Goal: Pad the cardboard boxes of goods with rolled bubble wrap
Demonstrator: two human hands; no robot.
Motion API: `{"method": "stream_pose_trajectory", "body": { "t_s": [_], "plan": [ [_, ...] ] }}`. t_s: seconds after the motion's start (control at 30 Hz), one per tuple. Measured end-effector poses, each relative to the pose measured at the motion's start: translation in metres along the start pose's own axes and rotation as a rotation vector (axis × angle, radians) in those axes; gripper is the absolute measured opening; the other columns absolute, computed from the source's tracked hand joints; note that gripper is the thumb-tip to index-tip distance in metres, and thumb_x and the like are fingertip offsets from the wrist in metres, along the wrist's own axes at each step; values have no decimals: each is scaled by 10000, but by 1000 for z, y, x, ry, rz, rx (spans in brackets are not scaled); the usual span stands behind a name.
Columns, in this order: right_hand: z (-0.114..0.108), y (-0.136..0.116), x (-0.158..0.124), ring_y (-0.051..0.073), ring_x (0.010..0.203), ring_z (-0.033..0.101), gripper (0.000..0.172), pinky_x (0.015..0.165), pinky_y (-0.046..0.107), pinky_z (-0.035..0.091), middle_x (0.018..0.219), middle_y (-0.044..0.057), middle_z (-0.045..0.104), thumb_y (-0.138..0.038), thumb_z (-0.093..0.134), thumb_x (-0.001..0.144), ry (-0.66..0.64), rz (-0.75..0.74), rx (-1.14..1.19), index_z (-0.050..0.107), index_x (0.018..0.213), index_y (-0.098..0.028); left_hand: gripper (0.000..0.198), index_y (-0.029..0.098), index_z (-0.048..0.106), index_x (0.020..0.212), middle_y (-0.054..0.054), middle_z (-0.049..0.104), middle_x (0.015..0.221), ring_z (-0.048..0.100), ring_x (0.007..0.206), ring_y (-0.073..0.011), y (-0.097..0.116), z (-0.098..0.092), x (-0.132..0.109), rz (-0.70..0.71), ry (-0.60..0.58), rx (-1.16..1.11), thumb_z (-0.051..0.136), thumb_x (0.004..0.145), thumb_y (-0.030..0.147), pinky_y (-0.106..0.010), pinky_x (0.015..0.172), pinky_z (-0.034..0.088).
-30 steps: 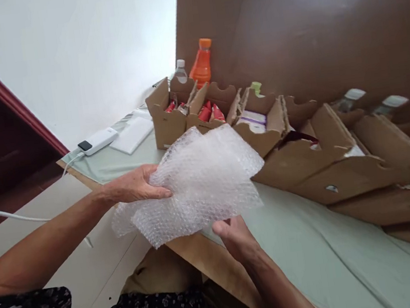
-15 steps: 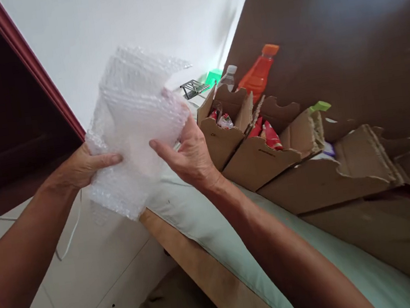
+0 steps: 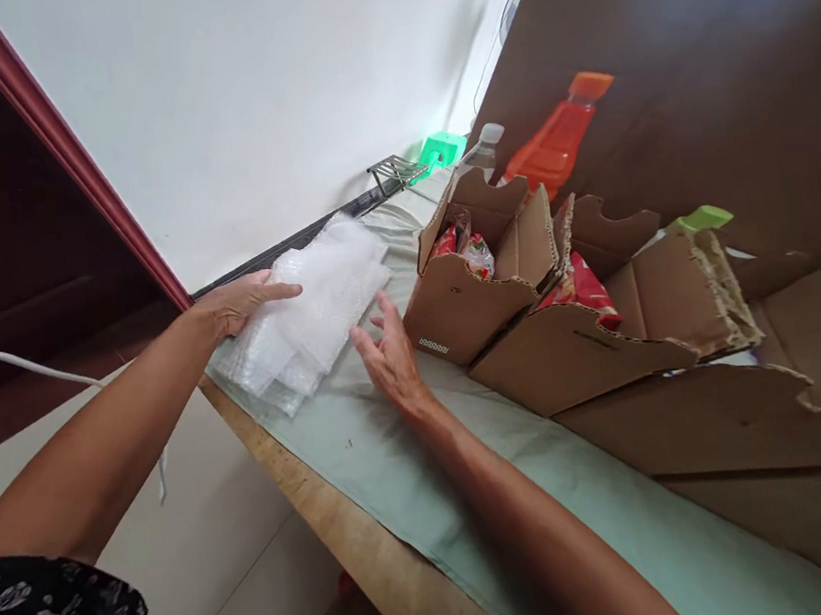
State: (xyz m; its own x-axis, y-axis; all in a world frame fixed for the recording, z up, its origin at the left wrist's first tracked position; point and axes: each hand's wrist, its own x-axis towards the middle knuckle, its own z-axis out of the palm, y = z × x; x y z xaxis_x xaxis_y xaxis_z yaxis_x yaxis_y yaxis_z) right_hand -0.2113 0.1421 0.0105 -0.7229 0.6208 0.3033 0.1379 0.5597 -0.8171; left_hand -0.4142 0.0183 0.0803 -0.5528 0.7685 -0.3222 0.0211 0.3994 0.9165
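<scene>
Bubble wrap (image 3: pixel 333 292) hides part of your left hand (image 3: pixel 240 305); cardboard boxes (image 3: pixel 456 311) hide the orange bottle's base (image 3: pixel 555 142).

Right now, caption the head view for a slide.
Left hand holds bubble wrap at the table; right hand open between wrap and boxes.

I am watching through one head-worn camera, which is looking forward and down along the forearms, with the left hand (image 3: pixel 245 303) and right hand (image 3: pixel 394 368) within arm's reach. It is facing the worktop (image 3: pixel 323 506) obliquely, taking in the white wall (image 3: pixel 262 95) beyond.
</scene>
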Motion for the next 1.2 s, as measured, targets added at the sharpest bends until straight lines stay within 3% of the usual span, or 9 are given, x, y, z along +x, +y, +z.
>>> {"method": "stream_pose_trajectory", "body": {
  "t_s": [0.17, 0.33, 0.47, 0.57, 0.67, 0.87, 0.93, 1.03, 1.2],
  "plan": [
    [4, 20, -28, 273, 1321, 591, 560, 1037, 424, 541, 1543, 180, 543, -234, 550, 896, -13, -11, -42, 547, 1452, -170, 827, 179, 557, 1289, -170, 730, 1277, 737, 1102, -344, -4, 7, 1, 12, 119, 187, 860, 584, 485, -392, 832, 633],
    [3, 20, -24, 258, 1282, 617, 457, 1034, 406, 541, 1472, 166, 608, -181, 533, 875, -2, -18, -42, 647, 1317, -177, 923, 151, 477, 1481, -217, 672, 1355, 592, 1317, -472, 15, 11, -15, 64, 344, 611, 841, 681, 431, -546, 1081, 493],
    [4, 20, -26, 256, 1296, 611, 427, 1037, 405, 540, 1452, 158, 622, -158, 536, 860, 14, -10, -22, 675, 1262, -187, 791, 145, 387, 1588, -254, 453, 1610, 383, 1514, -455, 14, 32, -32, 360, 548, 1115, 659, 900, 426, -588, 1228, 296],
    [4, 20, -26, 252, 1307, 604, 458, 1051, 403, 533, 1461, 153, 614, -141, 535, 851, 18, 20, 19, 655, 1291, -187, 705, 177, 382, 1611, -183, 227, 1756, 130, 1639, -377, -8, 56, -30, 453, 369, 1223, 528, 985, 466, -556, 1299, 119],
    [4, 18, -21, 253, 1342, 578, 501, 1072, 407, 517, 1467, 167, 603, -112, 511, 852, 11, 76, 72, 611, 1340, -161, 667, 165, 418, 1599, -191, 275, 1740, 181, 1634, -369, -30, 69, -20, 332, 186, 1235, 455, 1004, 467, -581, 1297, 114],
    [-9, -9, -22, 197, 1172, 682, 409, 1007, 297, 543, 1281, 127, 706, -76, 587, 876, -49, 235, 106, 643, 1279, -117, 733, 164, 504, 1533, -218, 361, 1697, 331, 1551, -489, -25, 76, -32, 379, 219, 1148, 484, 902, 536, -714, 1228, 234],
    [-18, -16, -33, 148, 1047, 724, 279, 908, 220, 569, 1118, 39, 762, -108, 676, 889, -90, 266, 114, 704, 1163, -155, 835, 282, 374, 1623, -105, 156, 1785, 221, 1559, -574, -20, 94, -47, 483, 258, 1077, 447, 870, 637, -816, 1191, 163],
    [-44, -19, -70, 119, 975, 740, 233, 830, 169, 573, 1018, -63, 771, -146, 780, 857, -118, 283, 115, 733, 1076, -213, 724, 718, 102, 1561, 366, -83, 1698, 164, 1605, -493, -21, 140, -84, 779, 275, 822, 397, 903, 663, -728, 1281, 144],
    [-135, -28, -200, 160, 1038, 738, 320, 870, 236, 578, 1200, 20, 770, -252, 714, 926, -159, 285, 212, 717, 1244, -223, 761, 672, 131, 1590, 305, 6, 1733, 263, 1578, -475, -48, 229, -162, 850, 170, 562, 462, 911, 581, -722, 1232, 314]
  ]
}}
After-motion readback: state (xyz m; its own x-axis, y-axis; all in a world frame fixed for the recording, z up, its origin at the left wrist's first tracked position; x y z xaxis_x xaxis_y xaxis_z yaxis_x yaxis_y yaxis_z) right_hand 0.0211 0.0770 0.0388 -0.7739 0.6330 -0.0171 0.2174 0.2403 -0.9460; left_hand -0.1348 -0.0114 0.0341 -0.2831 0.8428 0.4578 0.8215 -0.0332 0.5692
